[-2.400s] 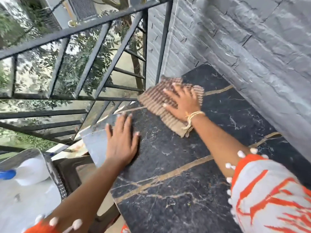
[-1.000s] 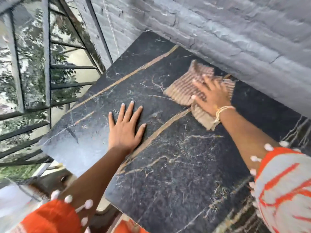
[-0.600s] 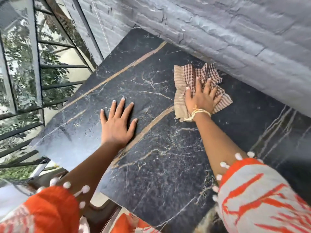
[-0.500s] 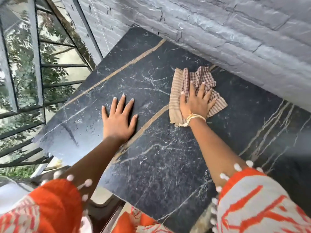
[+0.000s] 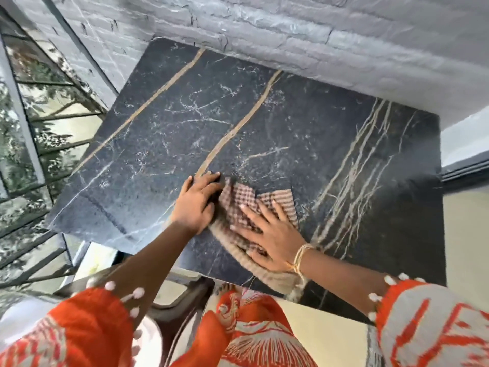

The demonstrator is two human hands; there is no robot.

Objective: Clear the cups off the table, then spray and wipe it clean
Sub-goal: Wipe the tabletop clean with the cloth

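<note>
- The right hand point(image 5: 267, 234) is lying flat on the checked cloth point(image 5: 239, 205), fingers spread and straight, palm pressing it onto the black marble table point(image 5: 304, 133). It's pressing, not gripping.
- The cloth is sitting near the front edge of the table, roughly mid-width, bunched up a bit. Its beige ribbed end point(image 5: 275, 280) is trailing toward the edge under the wrist, and a pale thread bracelet point(image 5: 300, 256) is sitting on that wrist.
- The left hand point(image 5: 197, 201) is resting on the tabletop right beside the cloth, its fingers touching or just overlapping the cloth's left edge. The fingers are looking a little bent, but it's blurry there, so I can't tell if it's pinching the cloth or just leaning on the stone.
- The tabletop is showing gold and white veins, and its back edge is butting against a grey brick wall point(image 5: 291, 27).
- A dark metal railing point(image 5: 23, 107) with greenery behind it is running along the left.
- Orange-and-white patterned sleeves point(image 5: 434, 321) with little white pom-poms are filling the bottom of the view.
- Something white is sitting at bottom left, too cut off to identify.
- No writing or labels I can read anywhere.
</note>
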